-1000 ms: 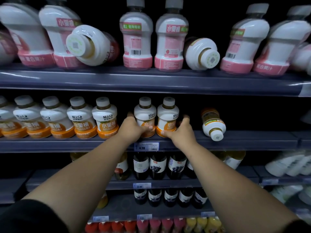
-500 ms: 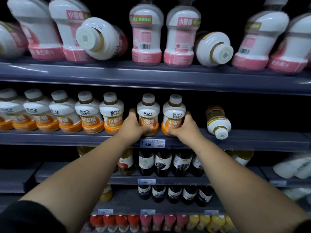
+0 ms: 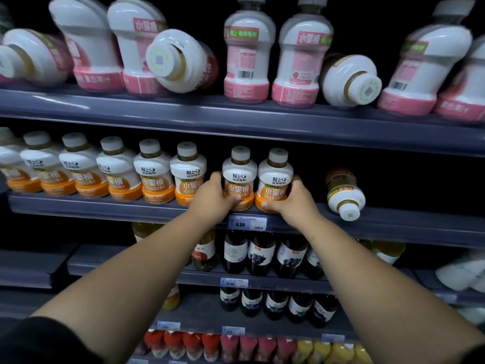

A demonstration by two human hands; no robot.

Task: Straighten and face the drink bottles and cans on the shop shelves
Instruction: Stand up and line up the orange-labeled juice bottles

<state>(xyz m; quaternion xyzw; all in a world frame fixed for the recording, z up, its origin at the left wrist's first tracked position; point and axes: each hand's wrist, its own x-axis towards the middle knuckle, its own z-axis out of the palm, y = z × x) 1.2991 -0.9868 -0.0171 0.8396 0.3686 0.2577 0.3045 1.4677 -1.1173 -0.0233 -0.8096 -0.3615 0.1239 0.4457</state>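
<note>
Two upright white bottles with orange bases stand side by side on the middle shelf (image 3: 380, 227). My left hand (image 3: 214, 197) grips the left orange bottle (image 3: 239, 174) at its base. My right hand (image 3: 294, 199) grips the right orange bottle (image 3: 275, 177) the same way. Both labels face me. To their left runs a row of several matching orange bottles (image 3: 154, 174), upright. A fallen orange bottle (image 3: 343, 193) lies to the right, cap toward me.
The top shelf (image 3: 236, 119) carries large pink-based bottles; one tipped bottle (image 3: 181, 61) and another tipped bottle (image 3: 351, 80) lie with caps forward, others lean. Dark grape bottles (image 3: 262, 254) fill lower shelves. A price tag (image 3: 248, 223) hangs below my hands.
Both hands slid further around the two orange bottles and now clasp their bases. The pair sits closer to the shelf's front edge, and my view has moved closer.
</note>
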